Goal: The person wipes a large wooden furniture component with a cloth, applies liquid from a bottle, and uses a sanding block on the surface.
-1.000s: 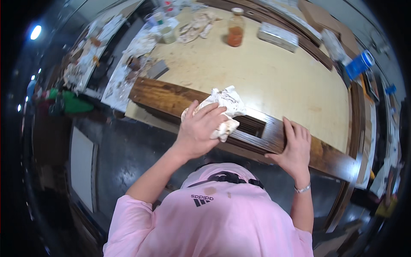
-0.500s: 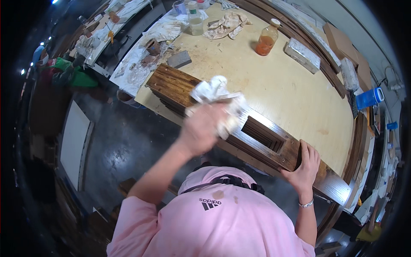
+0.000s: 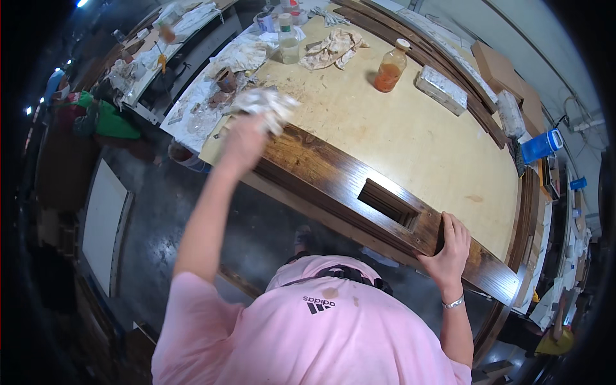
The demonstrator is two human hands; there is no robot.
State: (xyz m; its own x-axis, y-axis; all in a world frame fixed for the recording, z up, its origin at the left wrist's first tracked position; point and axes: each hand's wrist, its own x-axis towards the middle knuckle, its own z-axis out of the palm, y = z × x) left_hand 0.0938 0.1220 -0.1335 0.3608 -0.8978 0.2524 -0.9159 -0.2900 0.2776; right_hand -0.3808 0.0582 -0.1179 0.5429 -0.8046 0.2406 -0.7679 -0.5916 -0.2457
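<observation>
A stack of dark brown stained wooden boards [image 3: 321, 163] lies along the near edge of the table, with a rectangular cut-out through it right of the middle. At the stack's far left end, my left hand [image 3: 241, 146] is closed on a crumpled, stained white rag [image 3: 268, 106]. Motion blurs both the hand and the rag, and the rag hides that end of the top board. Past the cut-out, my right hand [image 3: 450, 247] grips the top board across its width, thumb at the near edge and fingers over the far one.
On the pale tabletop [image 3: 443, 154] stand a bottle of orange liquid [image 3: 390, 67], a clear bottle [image 3: 288, 42] and a wrapped block [image 3: 441, 90]. A crumpled cloth [image 3: 335, 49] lies farther back. Long dark strips [image 3: 423, 42] run along the far edge. A blue jug [image 3: 541, 146] hangs at the right.
My left hand has swept the rag leftward along the top board, from beside the cut-out to the far left end. The right hand keeps its grip on the board.
</observation>
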